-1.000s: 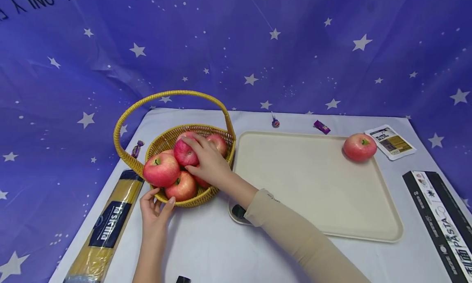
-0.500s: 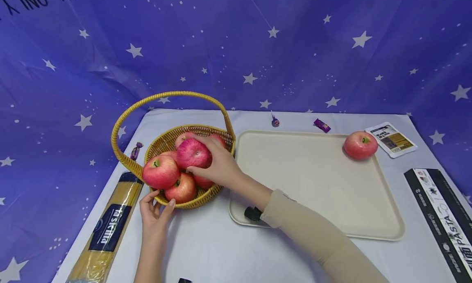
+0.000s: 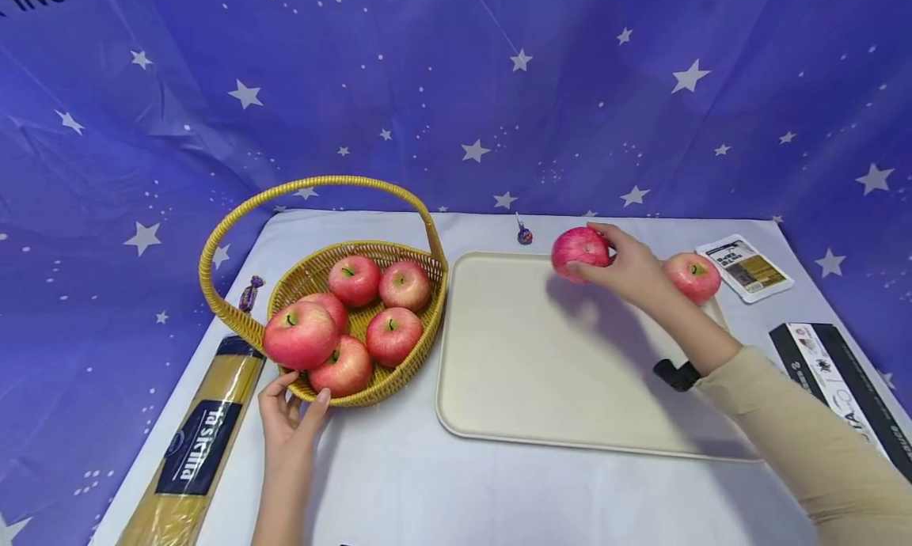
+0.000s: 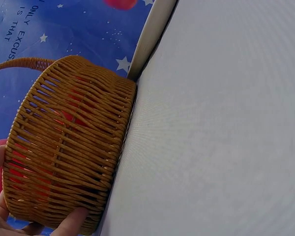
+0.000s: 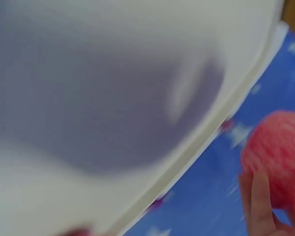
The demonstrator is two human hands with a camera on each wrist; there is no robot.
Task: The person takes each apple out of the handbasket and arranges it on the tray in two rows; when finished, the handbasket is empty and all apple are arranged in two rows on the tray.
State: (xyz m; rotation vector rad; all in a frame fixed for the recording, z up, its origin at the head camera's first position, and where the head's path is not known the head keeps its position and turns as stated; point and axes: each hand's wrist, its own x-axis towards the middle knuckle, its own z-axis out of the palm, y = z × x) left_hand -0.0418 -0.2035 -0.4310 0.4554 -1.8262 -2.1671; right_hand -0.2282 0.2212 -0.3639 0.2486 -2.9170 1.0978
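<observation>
In the head view my right hand (image 3: 630, 271) grips a red apple (image 3: 575, 253) above the back part of the beige tray (image 3: 527, 380), and its shadow falls on the tray. The right wrist view shows the same apple (image 5: 278, 152) against the fingers. Another apple (image 3: 689, 275) lies at the tray's back right corner. On the left, my left hand (image 3: 288, 423) holds the near side of a woven basket (image 3: 388, 388) containing several apples (image 3: 393, 336). A fingertip reaches over the basket's rim in the left wrist view, with the thumb (image 4: 73, 223) against the woven wall.
A pasta packet (image 3: 201, 443) lies left of the basket, near a purple wrapped candy (image 3: 251, 294). Behind the tray is a lollipop (image 3: 524, 234). A white flat packet (image 3: 748, 269) and a black pasta box (image 3: 808, 360) are on the right. The basket's tall handle (image 3: 313, 183) arches up.
My right hand has lifted an apple out of the basket and carried it rightward over the tray. The left hand keeps its place at the basket.
</observation>
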